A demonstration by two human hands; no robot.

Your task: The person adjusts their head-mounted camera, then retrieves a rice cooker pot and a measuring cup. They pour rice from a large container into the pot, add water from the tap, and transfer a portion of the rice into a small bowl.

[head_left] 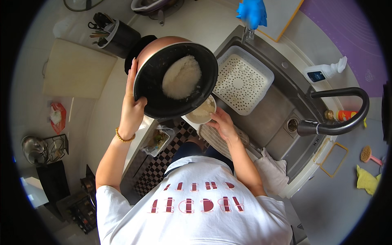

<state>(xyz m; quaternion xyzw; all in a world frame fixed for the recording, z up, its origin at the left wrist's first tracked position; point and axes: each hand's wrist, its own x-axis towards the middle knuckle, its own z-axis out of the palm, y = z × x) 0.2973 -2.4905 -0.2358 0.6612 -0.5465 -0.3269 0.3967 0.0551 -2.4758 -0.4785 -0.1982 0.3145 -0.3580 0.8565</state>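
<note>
My left hand (133,105) grips the rim and side of a copper-coloured pot (141,105) with a black inside, thumb over the edge. The pot is tilted, its mouth turned toward me. A mound of white grainy food (182,78) lies inside; whether it is rice or flour I cannot tell. In my right hand (225,125) is a small white bowl (202,122), held just below the pot's lower right rim. Pale, whitish food (204,110) is in the bowl, and the pot hides part of it.
To the right is a steel sink (263,118) holding a perforated white basket (240,82), with a black faucet (343,92) arching over it. A spray bottle (324,72) stands behind. At left are a utensil holder (119,38) and cutting board (78,70). Cloths (271,171) hang at the sink's front.
</note>
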